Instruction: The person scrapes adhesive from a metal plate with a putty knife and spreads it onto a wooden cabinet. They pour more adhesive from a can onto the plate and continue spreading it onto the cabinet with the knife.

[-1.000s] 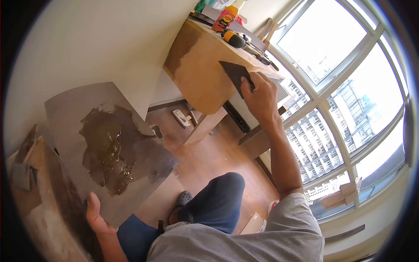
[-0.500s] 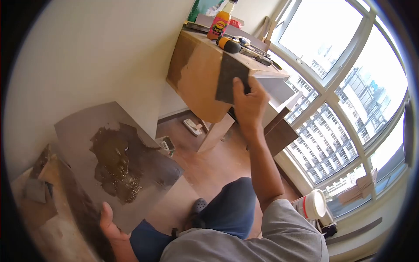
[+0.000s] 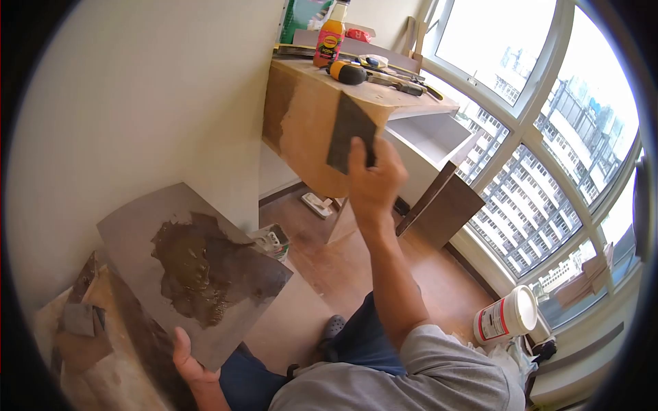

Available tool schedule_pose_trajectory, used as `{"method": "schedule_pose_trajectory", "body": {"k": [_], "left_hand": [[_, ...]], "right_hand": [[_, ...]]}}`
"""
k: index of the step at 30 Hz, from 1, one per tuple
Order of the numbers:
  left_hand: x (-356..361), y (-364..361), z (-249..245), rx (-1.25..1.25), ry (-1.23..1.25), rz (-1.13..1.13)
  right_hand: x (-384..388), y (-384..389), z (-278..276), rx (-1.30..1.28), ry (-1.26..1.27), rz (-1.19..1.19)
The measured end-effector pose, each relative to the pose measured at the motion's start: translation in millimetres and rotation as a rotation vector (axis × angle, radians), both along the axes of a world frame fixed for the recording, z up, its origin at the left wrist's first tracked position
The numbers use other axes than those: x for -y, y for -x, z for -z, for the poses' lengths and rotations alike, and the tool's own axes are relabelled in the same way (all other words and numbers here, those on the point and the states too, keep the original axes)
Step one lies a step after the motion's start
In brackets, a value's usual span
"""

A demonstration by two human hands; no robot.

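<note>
A thin dark flat sheet (image 3: 351, 133) is pinched in my right hand (image 3: 375, 179), its face against the curved wooden side panel (image 3: 312, 123) of a raised cabinet. The panel is darker along its left part. My left hand (image 3: 195, 363) grips the lower edge of a large grey-brown board (image 3: 137, 236), thumb on top, fingers hidden beneath. A wet brown glue-like patch (image 3: 199, 270) spreads over the middle and right of this board.
On the cabinet top stand a drink bottle (image 3: 330, 38), an orange-and-black tool (image 3: 347, 72) and other hand tools. A white bucket (image 3: 506, 315) is at right. A small tub (image 3: 273, 241) and a white-handled tool (image 3: 318, 205) sit on the floor. Windows line the right.
The view has shifted, showing more of the bucket and floor. My right hand and the dark sheet sit slightly lower on the panel. My left hand still holds the board.
</note>
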State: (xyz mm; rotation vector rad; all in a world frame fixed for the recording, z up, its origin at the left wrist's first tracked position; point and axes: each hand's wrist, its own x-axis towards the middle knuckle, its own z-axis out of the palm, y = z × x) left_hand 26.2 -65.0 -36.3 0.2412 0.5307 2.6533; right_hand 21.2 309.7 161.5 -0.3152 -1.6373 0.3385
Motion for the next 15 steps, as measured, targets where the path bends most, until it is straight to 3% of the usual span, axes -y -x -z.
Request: {"method": "schedule_pose_trajectory", "body": {"k": [5,8,13,15], "left_hand": [[-1,0,0,-0.054,0.042,-0.036],[-3,-1,1,-0.030,0.059,-0.060],[-4,0,0,-0.013,0.076,-0.091],[-5,0,1,-0.018,0.074,-0.082]], "right_hand": [[-10,31,7,-0.053,-0.105,-0.006],[-23,10,7,-0.065,-0.107,0.139],[-17,-34,2,-0.109,0.165,0.066],[-18,-32,6,-0.121,0.158,0.043]]}}
